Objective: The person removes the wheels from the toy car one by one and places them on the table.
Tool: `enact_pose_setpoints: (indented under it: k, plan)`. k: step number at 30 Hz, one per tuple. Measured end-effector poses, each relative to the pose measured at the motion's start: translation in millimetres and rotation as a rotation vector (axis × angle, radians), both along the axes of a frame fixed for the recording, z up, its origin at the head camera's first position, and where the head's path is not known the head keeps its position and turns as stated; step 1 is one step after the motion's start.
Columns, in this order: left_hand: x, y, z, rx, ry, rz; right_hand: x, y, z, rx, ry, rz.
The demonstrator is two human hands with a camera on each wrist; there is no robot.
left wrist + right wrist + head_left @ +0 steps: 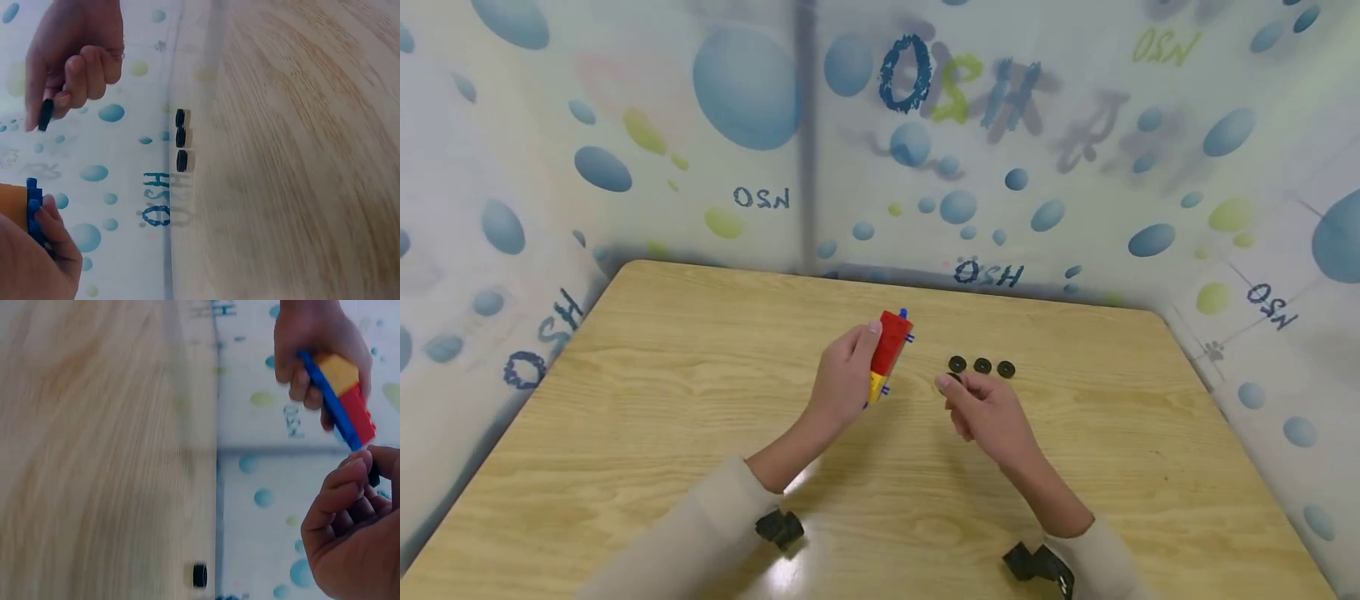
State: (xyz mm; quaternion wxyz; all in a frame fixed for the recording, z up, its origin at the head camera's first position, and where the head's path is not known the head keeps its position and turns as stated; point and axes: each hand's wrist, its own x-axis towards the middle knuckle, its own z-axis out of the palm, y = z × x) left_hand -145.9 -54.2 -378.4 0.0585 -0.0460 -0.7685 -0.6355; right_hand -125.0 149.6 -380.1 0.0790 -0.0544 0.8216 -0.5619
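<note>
My left hand (pixel 844 377) grips a toy car body of building bricks (pixel 891 343), red and yellow on top, held tilted above the table. Its blue base (pixel 332 403) shows in the right wrist view, and short blue axle pins stick out from the side facing right. To the right, my right hand (pixel 997 418) pinches a small black wheel (pixel 45 115) between thumb and fingertips, apart from the car body in the head view. Just beyond that hand, three more black wheels (pixel 982 366) lie in a row on the table.
The wooden table (pixel 700 350) reaches back to a pale wall covering (pixel 850 167) printed with blue and green spots and lettering. Dark wrist-camera mounts (pixel 780 528) sit at both sleeves.
</note>
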Motion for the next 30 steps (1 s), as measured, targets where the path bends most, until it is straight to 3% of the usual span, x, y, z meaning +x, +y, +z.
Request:
enact_pose_setpoints:
  k: [7, 12, 16, 24, 30]
  plan:
    - [-5.4, -5.2, -1.8, 0.052, -0.213, -0.074, -24.4, 40.9, -4.6, 0.019, -0.053, -0.076]
    - [-10.9, -10.3, -2.5, -0.004, -0.328, -0.113, -38.9, 62.3, -5.4, 0.062, -0.077, -0.113]
    - [-16.4, -15.4, -2.0, -0.062, -0.379, -0.153, -48.9, 80.0, -9.6, 0.077, -0.106, -0.153]
    - [-28.8, -24.8, 1.0, -0.235, -0.381, -0.216, -68.6, 116.6, -28.3, 0.118, -0.206, -0.182]
    - [-45.1, -30.5, 2.3, -0.435, -0.259, -0.231, -78.4, 134.9, -43.4, 0.137, -0.277, -0.179]
